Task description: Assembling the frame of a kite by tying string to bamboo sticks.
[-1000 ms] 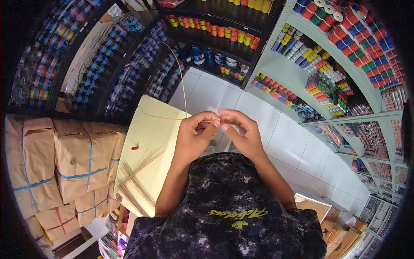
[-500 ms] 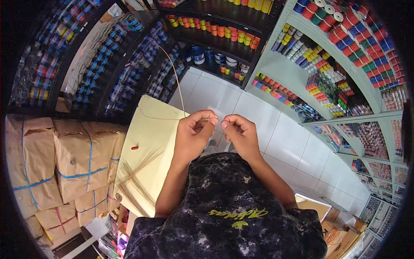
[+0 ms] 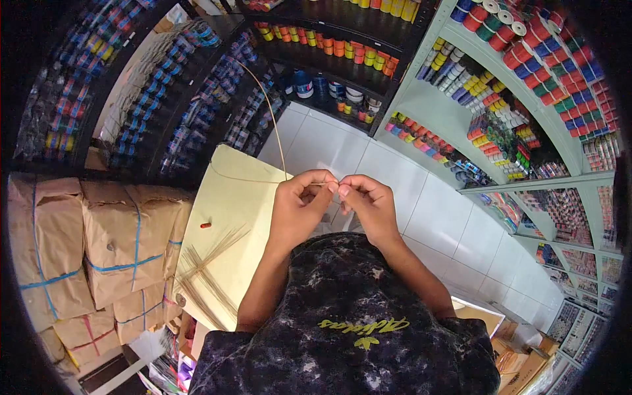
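My left hand (image 3: 303, 203) is closed in a pinch on a thin tan strand (image 3: 272, 118), which looks like cane or stiff cord. One length of it arcs up and away from the hand toward the dark shelves, and another curves left over the pale yellow board (image 3: 230, 172). Thumb and forefinger of my right hand (image 3: 368, 203) are pinched together too, their tips meeting those of the left. Whatever lies between the right fingertips is too small to make out. On the board rest a small red-brown piece (image 3: 206, 225) and a crossed bundle of thin tan strands (image 3: 209, 273).
Brown paper packages (image 3: 125, 230) tied with blue string are stacked at the left. Dark shelves (image 3: 329, 41) with coloured spools stand ahead. Pale green shelving (image 3: 434, 105) full of spools runs along the right. An open cardboard box (image 3: 520, 362) sits at the lower right.
My hands have come together, the left moving slightly right, so the fingertips now touch. The strand's arc has shifted slightly right with the left hand.
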A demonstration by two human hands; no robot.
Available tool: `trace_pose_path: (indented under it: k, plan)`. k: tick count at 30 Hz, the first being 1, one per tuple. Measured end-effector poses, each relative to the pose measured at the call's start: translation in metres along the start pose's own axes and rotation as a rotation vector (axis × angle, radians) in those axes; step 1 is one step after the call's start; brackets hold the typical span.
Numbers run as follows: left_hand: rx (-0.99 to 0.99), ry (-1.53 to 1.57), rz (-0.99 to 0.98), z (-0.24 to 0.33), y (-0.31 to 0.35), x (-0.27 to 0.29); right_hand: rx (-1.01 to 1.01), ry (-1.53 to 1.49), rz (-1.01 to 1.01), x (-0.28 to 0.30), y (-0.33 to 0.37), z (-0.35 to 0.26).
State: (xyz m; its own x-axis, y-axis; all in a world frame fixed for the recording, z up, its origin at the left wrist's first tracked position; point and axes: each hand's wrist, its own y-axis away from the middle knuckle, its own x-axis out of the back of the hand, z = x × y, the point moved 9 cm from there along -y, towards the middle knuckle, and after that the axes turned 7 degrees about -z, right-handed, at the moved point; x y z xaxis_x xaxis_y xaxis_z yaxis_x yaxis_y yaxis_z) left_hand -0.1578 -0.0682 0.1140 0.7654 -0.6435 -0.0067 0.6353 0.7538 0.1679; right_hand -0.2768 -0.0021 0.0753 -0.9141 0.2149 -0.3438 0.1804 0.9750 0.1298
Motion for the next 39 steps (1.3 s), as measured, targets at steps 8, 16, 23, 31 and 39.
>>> trace_pose_path:
  k: [8,16,23,31,39]
  plan:
    - [0.009,0.114,-0.084,0.003,-0.002,-0.009,0.003,-0.116,-0.040,0.002,-0.005,0.007]
    - [-0.003,0.174,-0.109,-0.001,-0.004,-0.007,0.007,-0.100,-0.099,0.000,-0.007,0.001]
    - [-0.050,0.167,-0.147,0.006,-0.006,-0.008,-0.095,-0.172,-0.151,0.002,-0.009,0.013]
    - [-0.007,0.119,-0.190,-0.003,-0.007,-0.008,-0.190,-0.291,-0.197,-0.001,-0.009,0.015]
    - [0.009,0.143,-0.141,-0.004,-0.007,-0.005,-0.184,-0.282,-0.191,-0.002,-0.007,0.016]
